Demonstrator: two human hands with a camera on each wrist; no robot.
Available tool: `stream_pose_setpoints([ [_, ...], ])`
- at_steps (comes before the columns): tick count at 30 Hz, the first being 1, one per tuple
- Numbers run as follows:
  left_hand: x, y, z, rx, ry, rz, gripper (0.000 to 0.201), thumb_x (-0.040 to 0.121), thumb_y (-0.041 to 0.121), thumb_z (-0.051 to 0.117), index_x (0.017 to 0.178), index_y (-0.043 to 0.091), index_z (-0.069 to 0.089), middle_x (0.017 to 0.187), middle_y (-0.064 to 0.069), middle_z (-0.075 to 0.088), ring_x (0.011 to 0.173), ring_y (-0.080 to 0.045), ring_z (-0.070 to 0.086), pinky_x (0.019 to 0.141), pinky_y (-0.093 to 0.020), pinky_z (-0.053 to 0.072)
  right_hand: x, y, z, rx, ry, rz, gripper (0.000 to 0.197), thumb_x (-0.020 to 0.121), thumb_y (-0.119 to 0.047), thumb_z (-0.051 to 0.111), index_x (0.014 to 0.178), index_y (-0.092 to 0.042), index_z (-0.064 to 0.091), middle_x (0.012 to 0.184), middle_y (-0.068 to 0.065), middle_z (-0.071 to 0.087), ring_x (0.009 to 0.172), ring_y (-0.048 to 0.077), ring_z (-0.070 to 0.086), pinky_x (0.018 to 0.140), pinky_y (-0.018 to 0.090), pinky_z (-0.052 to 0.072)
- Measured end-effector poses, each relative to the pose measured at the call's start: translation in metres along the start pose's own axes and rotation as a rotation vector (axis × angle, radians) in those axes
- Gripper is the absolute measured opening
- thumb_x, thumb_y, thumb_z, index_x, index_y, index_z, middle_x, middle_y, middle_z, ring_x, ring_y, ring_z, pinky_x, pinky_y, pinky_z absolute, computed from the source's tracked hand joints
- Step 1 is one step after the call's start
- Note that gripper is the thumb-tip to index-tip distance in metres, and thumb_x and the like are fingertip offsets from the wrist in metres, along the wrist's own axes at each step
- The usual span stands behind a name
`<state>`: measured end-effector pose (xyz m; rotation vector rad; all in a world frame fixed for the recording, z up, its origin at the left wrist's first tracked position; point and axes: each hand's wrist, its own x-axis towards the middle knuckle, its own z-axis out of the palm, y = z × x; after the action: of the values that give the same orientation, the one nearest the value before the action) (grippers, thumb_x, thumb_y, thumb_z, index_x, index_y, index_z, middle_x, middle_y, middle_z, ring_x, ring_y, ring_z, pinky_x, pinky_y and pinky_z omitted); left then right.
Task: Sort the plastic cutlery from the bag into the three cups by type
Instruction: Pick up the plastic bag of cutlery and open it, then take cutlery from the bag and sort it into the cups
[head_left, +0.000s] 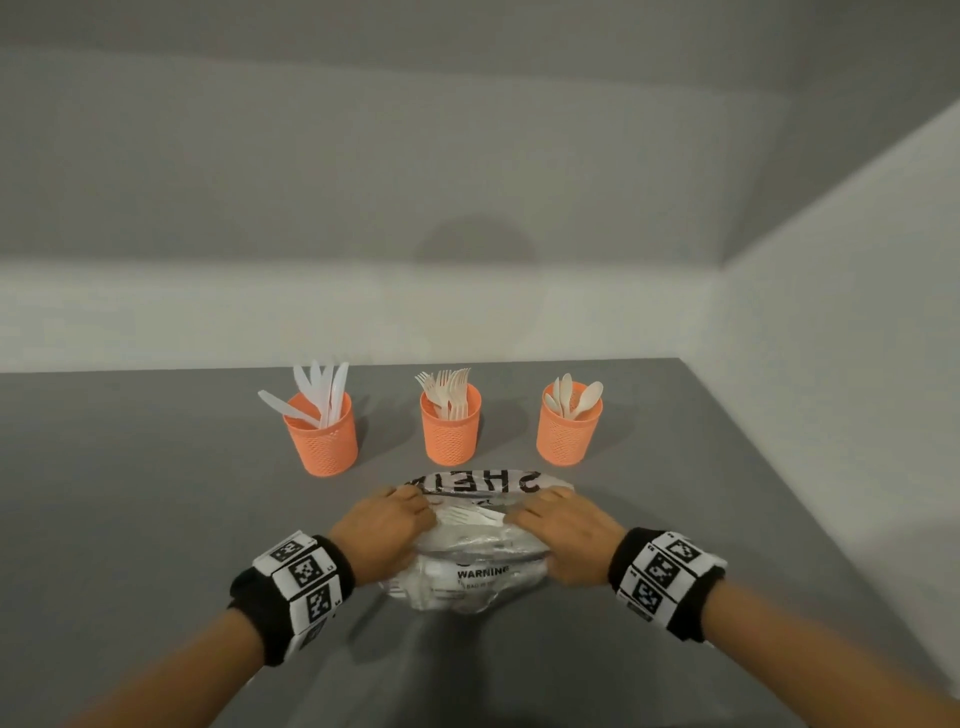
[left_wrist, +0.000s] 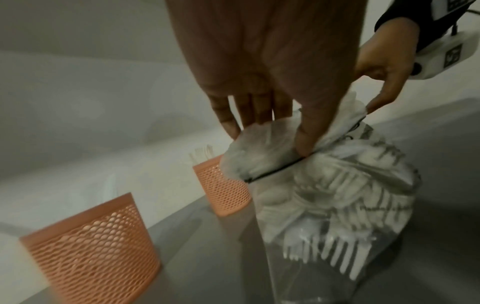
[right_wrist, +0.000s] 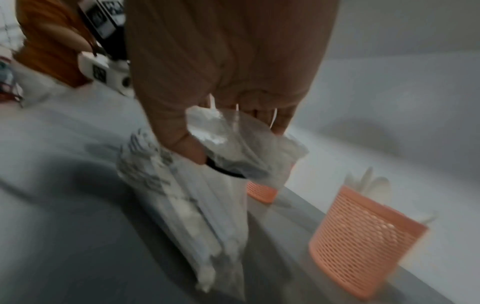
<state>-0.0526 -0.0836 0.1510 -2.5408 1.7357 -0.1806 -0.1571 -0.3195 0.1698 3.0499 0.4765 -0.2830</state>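
The clear plastic bag (head_left: 470, 551) lies on the grey table (head_left: 156, 519), directly between the two hands and in front of the three orange mesh cups. The left hand (head_left: 382, 530) holds the left side of the bag's mouth, and the right hand (head_left: 563, 535) holds the right side; the hands are apart from each other, with the bag stretched between them. In the left wrist view the thumb (left_wrist: 309, 131) of the left hand presses the plastic against the other fingers, just above the dark zip line, so this hand pinches the edge of the bag. In the right wrist view the right hand pinches the plastic in the same manner, with the thumb (right_wrist: 182, 144) on one side and the fingers on the other side. White forks (left_wrist: 335, 253) are visible through the plastic inside the bag, and there are black printed letters on the bag. Behind the bag, near but not touching it, stand the cups in one row: the left cup (head_left: 323, 436) contains knives (head_left: 322, 389), the middle cup (head_left: 451, 431) contains forks, and the right cup (head_left: 569, 431) contains spoons (head_left: 574, 397). A white wall (head_left: 467, 156) rises behind the table.
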Motion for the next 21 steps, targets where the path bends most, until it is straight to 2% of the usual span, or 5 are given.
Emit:
stream_pose_setpoints([
  [2, 0.0, 0.001, -0.002, -0.003, 0.051, -0.021, 0.037, 0.039, 0.028, 0.087, 0.064, 0.027, 0.06, 0.062, 0.013, 0.061, 0.053, -0.005, 0.058, 0.046, -0.015, 0.045, 0.002, 0.01, 0.007, -0.131, 0.089, 0.017, 0.044, 0.059, -0.015, 0.073, 0.102, -0.023, 0.067, 0.096, -0.001, 0.07, 0.089, 0.018, 0.064, 0.08, 0.029, 0.049],
  [5, -0.004, 0.002, 0.005, 0.001, 0.171, -0.072, 0.059, 0.036, 0.017, 0.088, 0.076, 0.021, 0.046, 0.06, 0.007, 0.059, 0.046, -0.011, 0.055, 0.038, -0.016, 0.039, 0.004, 0.012, 0.015, -0.183, 0.219, 0.101, 0.041, 0.036, -0.02, 0.084, 0.073, -0.029, 0.068, 0.062, -0.008, 0.062, 0.057, 0.011, 0.06, 0.055, 0.02, 0.048],
  [11, -0.007, 0.009, 0.023, -0.028, 0.175, -0.226, 0.064, 0.032, 0.017, 0.09, 0.078, 0.02, 0.046, 0.067, 0.002, 0.057, 0.048, -0.014, 0.055, 0.04, -0.022, 0.043, 0.004, -0.006, 0.046, -0.011, 0.376, 0.313, 0.064, 0.042, -0.019, 0.079, 0.101, -0.028, 0.057, 0.069, -0.003, 0.053, 0.058, 0.016, 0.053, 0.052, 0.024, 0.045],
  [15, -0.02, 0.018, 0.027, -0.316, 0.142, -0.308, 0.029, 0.06, 0.039, 0.064, 0.079, 0.024, 0.049, 0.083, 0.007, 0.047, 0.067, -0.012, 0.056, 0.052, -0.013, 0.038, -0.012, -0.01, 0.053, 0.348, 0.28, 0.228, 0.058, 0.077, -0.056, 0.039, 0.117, -0.018, 0.058, 0.098, 0.001, 0.046, 0.09, 0.018, 0.051, 0.082, 0.03, 0.047],
  [21, -0.01, 0.019, 0.02, -0.557, 0.297, -0.678, 0.033, 0.082, 0.044, 0.048, 0.082, 0.019, 0.07, 0.113, -0.009, 0.051, 0.106, -0.025, 0.047, 0.087, -0.04, 0.046, 0.002, -0.003, 0.033, 0.204, 0.435, 0.372, 0.032, 0.08, -0.039, 0.042, 0.073, -0.021, 0.067, 0.09, 0.004, 0.056, 0.086, 0.023, 0.057, 0.066, 0.029, 0.04],
])
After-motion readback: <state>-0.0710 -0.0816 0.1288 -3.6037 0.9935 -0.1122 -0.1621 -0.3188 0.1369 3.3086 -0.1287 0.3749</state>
